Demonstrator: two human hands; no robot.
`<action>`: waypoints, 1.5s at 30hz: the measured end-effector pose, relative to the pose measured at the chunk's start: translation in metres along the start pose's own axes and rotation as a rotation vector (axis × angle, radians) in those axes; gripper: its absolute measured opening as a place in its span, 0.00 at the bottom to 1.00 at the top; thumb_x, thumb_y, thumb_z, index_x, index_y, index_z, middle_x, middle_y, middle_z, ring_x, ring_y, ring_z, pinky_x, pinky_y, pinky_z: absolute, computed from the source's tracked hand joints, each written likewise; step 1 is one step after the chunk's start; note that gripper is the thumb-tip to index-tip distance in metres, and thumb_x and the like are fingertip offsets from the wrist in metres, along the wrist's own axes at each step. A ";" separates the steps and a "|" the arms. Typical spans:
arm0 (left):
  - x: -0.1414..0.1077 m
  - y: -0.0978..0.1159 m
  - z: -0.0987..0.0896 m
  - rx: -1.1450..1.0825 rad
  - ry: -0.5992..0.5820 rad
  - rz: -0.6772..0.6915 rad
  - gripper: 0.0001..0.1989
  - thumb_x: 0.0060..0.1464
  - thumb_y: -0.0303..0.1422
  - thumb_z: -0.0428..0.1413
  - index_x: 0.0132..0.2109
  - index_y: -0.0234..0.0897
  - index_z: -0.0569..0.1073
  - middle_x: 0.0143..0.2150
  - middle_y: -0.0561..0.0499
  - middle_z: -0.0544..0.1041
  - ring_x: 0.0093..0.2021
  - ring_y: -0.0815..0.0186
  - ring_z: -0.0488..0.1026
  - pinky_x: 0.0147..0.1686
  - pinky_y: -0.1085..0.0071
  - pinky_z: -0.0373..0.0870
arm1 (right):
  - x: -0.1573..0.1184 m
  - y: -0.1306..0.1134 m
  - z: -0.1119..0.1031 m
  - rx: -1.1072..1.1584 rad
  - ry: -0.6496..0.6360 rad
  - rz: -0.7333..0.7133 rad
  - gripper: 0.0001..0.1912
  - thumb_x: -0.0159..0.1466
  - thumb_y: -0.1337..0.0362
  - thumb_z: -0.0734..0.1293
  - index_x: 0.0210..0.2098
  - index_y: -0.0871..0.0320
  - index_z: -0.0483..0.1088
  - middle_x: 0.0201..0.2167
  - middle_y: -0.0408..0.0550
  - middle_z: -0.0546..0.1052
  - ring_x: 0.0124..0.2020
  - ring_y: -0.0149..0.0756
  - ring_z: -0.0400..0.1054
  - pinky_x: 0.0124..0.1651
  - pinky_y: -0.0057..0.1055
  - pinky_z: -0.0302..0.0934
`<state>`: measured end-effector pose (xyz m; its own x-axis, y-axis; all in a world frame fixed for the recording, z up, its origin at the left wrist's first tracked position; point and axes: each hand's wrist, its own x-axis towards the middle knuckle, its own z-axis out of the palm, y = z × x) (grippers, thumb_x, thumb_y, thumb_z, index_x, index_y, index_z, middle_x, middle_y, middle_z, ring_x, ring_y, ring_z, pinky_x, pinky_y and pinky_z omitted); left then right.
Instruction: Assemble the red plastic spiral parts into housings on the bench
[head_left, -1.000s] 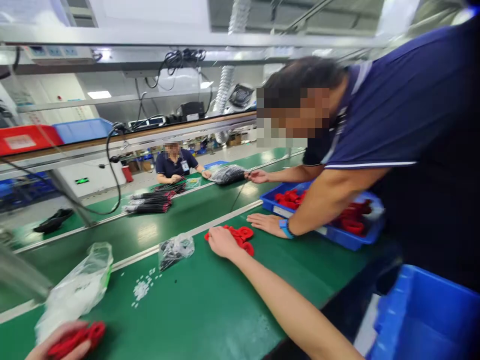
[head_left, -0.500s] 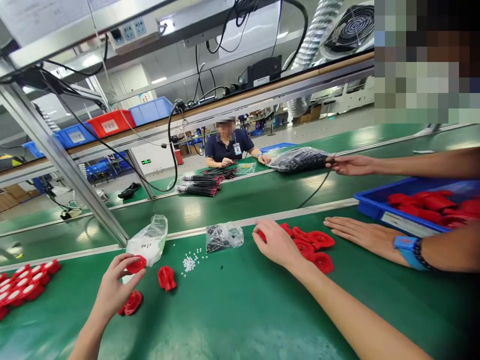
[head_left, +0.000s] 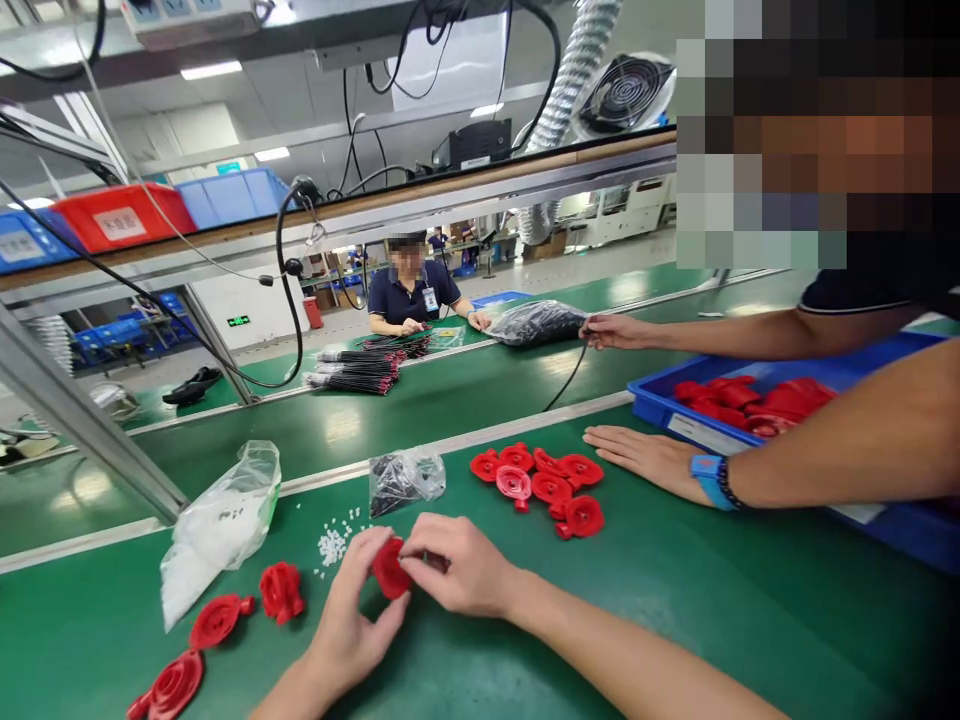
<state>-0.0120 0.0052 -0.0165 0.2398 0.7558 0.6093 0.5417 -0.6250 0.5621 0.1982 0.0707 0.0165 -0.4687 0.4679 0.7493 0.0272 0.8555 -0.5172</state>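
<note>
My left hand point(head_left: 352, 610) holds a round red part point(head_left: 391, 568) between thumb and fingers, above the green table. My right hand point(head_left: 461, 565) touches the part's right side with pinched fingertips; anything small between them is hidden. Just behind my hands lie small white pieces point(head_left: 334, 543). To the left are a red part standing by itself point(head_left: 282, 592) and two flat red parts point(head_left: 217, 621). A group of red parts point(head_left: 551, 487) lies to the right, beyond my right hand.
A clear bag of white pieces point(head_left: 217, 535) and a bag of black pieces point(head_left: 405, 480) lie behind. At right, a co-worker's hand point(head_left: 652, 460) rests beside a blue bin point(head_left: 705, 432); the other holds a black cable point(head_left: 568, 383). Another person point(head_left: 412, 295) sits across.
My right hand has moved left from the red group to the part in my left hand. My left hand has moved right with its part. The view has shifted to the right.
</note>
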 end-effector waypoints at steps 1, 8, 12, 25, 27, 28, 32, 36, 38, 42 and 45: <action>-0.005 -0.003 0.003 -0.022 -0.002 -0.019 0.34 0.63 0.27 0.59 0.72 0.48 0.58 0.65 0.38 0.69 0.65 0.50 0.71 0.63 0.47 0.73 | -0.002 -0.001 0.004 -0.009 -0.017 -0.025 0.06 0.69 0.68 0.66 0.37 0.56 0.76 0.28 0.43 0.74 0.28 0.32 0.68 0.30 0.27 0.61; -0.013 0.004 0.004 -0.147 0.046 -0.167 0.45 0.62 0.33 0.63 0.76 0.50 0.46 0.66 0.38 0.71 0.62 0.53 0.76 0.61 0.53 0.76 | -0.008 0.004 0.009 -0.052 -0.079 -0.030 0.07 0.73 0.66 0.65 0.40 0.56 0.77 0.33 0.47 0.79 0.33 0.34 0.73 0.32 0.28 0.64; -0.013 0.004 0.002 -0.067 0.026 -0.121 0.46 0.63 0.32 0.63 0.77 0.49 0.45 0.68 0.37 0.70 0.64 0.52 0.73 0.63 0.52 0.73 | -0.008 0.003 0.007 -0.083 -0.106 -0.046 0.08 0.73 0.66 0.65 0.41 0.57 0.77 0.35 0.47 0.80 0.33 0.34 0.73 0.32 0.28 0.63; -0.010 0.023 -0.010 0.233 -0.091 0.130 0.42 0.67 0.23 0.55 0.78 0.41 0.42 0.67 0.33 0.71 0.66 0.53 0.71 0.62 0.56 0.75 | -0.016 0.002 0.017 -0.050 -0.157 -0.062 0.09 0.75 0.67 0.63 0.43 0.57 0.76 0.34 0.48 0.80 0.34 0.35 0.73 0.34 0.30 0.64; -0.008 0.024 -0.010 0.216 -0.084 0.102 0.42 0.68 0.26 0.56 0.78 0.42 0.41 0.67 0.33 0.71 0.65 0.53 0.73 0.61 0.56 0.75 | -0.016 0.002 0.018 -0.076 -0.167 -0.053 0.09 0.74 0.68 0.63 0.42 0.58 0.77 0.34 0.48 0.80 0.34 0.35 0.73 0.34 0.30 0.63; -0.007 0.025 -0.010 0.203 -0.098 0.072 0.42 0.68 0.28 0.56 0.78 0.42 0.40 0.67 0.34 0.71 0.65 0.53 0.72 0.61 0.56 0.75 | -0.015 0.001 0.016 -0.104 -0.189 -0.039 0.09 0.74 0.68 0.64 0.41 0.58 0.77 0.34 0.47 0.80 0.33 0.35 0.73 0.33 0.29 0.62; 0.001 0.022 -0.021 0.236 -0.199 -0.029 0.44 0.66 0.36 0.59 0.78 0.42 0.43 0.73 0.34 0.62 0.69 0.49 0.67 0.66 0.52 0.71 | -0.005 0.001 -0.011 -0.364 -0.387 0.136 0.06 0.67 0.69 0.68 0.35 0.57 0.78 0.32 0.45 0.78 0.29 0.33 0.71 0.30 0.28 0.56; 0.009 0.006 -0.044 0.441 -0.083 -0.076 0.16 0.67 0.31 0.56 0.59 0.40 0.75 0.63 0.37 0.71 0.60 0.49 0.73 0.58 0.52 0.76 | 0.006 0.009 -0.057 -0.829 -0.539 0.493 0.12 0.68 0.69 0.66 0.29 0.58 0.77 0.31 0.49 0.78 0.30 0.38 0.73 0.30 0.31 0.53; 0.011 -0.005 -0.053 0.525 -0.047 -0.107 0.09 0.67 0.29 0.55 0.46 0.38 0.80 0.52 0.39 0.76 0.53 0.50 0.74 0.51 0.52 0.78 | 0.008 0.015 -0.072 -0.969 -0.553 0.617 0.14 0.70 0.70 0.64 0.31 0.60 0.79 0.33 0.53 0.79 0.32 0.42 0.74 0.30 0.31 0.53; 0.013 -0.019 -0.057 0.618 -0.105 -0.134 0.10 0.66 0.27 0.53 0.42 0.36 0.80 0.47 0.41 0.76 0.48 0.51 0.73 0.46 0.54 0.78 | 0.005 0.018 -0.063 -0.850 -0.457 0.553 0.12 0.74 0.67 0.63 0.46 0.57 0.80 0.42 0.50 0.79 0.40 0.41 0.76 0.36 0.30 0.59; 0.015 -0.024 -0.050 0.734 -0.143 -0.135 0.11 0.66 0.25 0.53 0.44 0.35 0.81 0.48 0.39 0.76 0.49 0.50 0.72 0.46 0.54 0.77 | -0.003 0.017 -0.034 -0.644 -0.507 0.403 0.14 0.75 0.65 0.63 0.56 0.51 0.76 0.44 0.46 0.78 0.40 0.37 0.75 0.38 0.29 0.61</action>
<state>-0.0618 0.0215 0.0076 0.2082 0.8656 0.4554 0.9588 -0.2725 0.0797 0.2304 0.0915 0.0200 -0.6447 0.7345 0.2119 0.6890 0.6783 -0.2553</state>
